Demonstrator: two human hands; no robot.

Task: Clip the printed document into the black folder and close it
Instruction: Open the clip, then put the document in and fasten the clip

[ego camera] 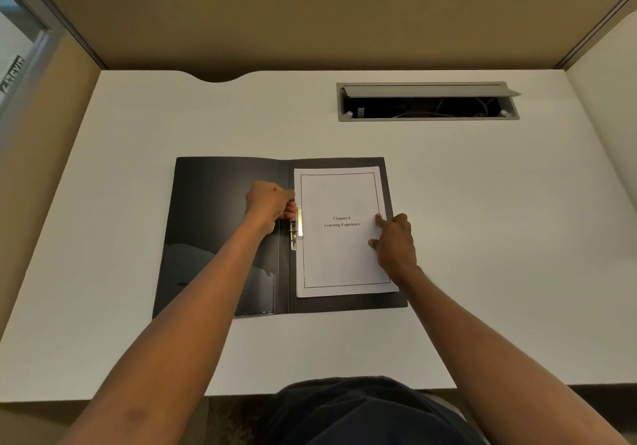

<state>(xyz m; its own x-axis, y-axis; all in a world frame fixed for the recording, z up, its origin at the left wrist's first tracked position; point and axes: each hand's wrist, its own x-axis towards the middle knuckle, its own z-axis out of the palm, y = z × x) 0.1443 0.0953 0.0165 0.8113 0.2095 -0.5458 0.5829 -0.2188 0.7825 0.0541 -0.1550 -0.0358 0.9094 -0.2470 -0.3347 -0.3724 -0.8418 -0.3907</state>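
Observation:
The black folder (213, 224) lies open flat on the white desk. A printed document (341, 255) titled "Chapter 6 Learning Experience" rests on the folder's right half, its left edge at the spine. A metal clip (298, 225) stands along that edge. My left hand (270, 205) is curled at the clip's upper end, fingers gripping it. My right hand (396, 241) rests on the document's right edge, forefinger and thumb pressing the paper down.
An open cable tray (427, 101) with a raised grey lid is sunk into the desk at the back right. Tan partition walls (310, 13) enclose the desk on three sides. A notch (215, 77) cuts the back edge.

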